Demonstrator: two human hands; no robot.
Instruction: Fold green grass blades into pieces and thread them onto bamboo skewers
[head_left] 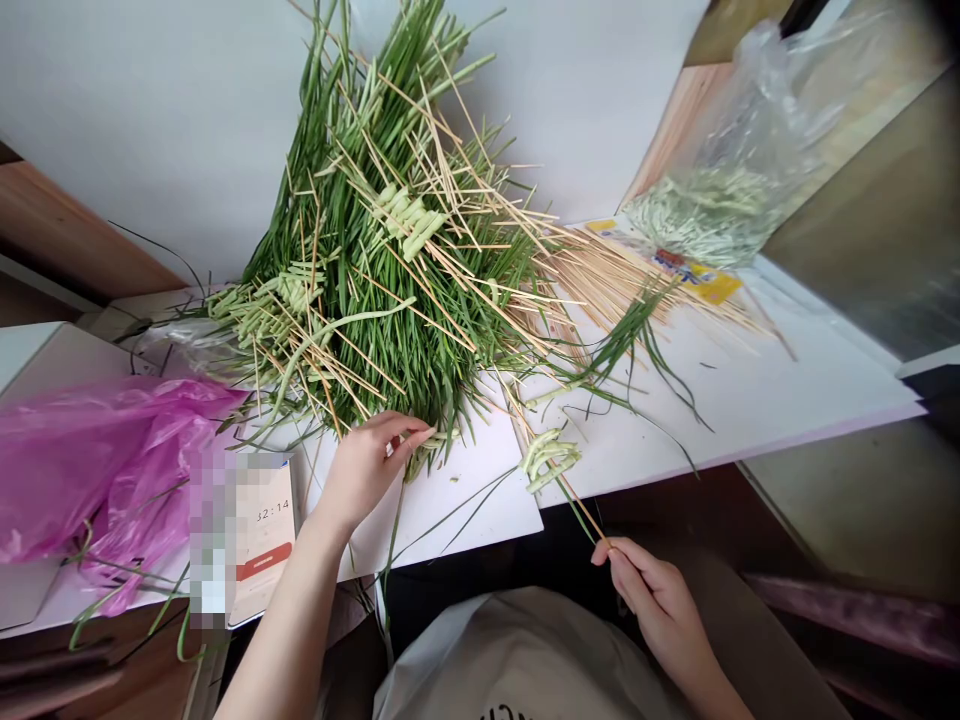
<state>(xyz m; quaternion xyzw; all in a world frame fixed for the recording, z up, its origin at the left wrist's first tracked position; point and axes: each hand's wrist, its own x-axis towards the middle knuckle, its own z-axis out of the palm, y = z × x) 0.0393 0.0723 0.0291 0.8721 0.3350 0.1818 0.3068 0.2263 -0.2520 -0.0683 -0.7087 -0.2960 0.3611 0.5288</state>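
Between the thumb and fingers of my right hand are the lower ends of thin wooden skewers, slanting up to the left. Pale green folded pieces are threaded on them, just over the table's front edge. My left hand is pinched at the front of a large heap of green chives; a pale green piece shows at its fingertips, partly hidden. Several loose skewers lie across the heap, with a finished-looking threaded piece on top. More skewers spread out to the right of the heap.
A phone with a timer lies at the left front, beside a pink plastic bag. At the back right, a clear bag holds pale green pieces. Loose chives lie on the white table, some hanging over its edge.
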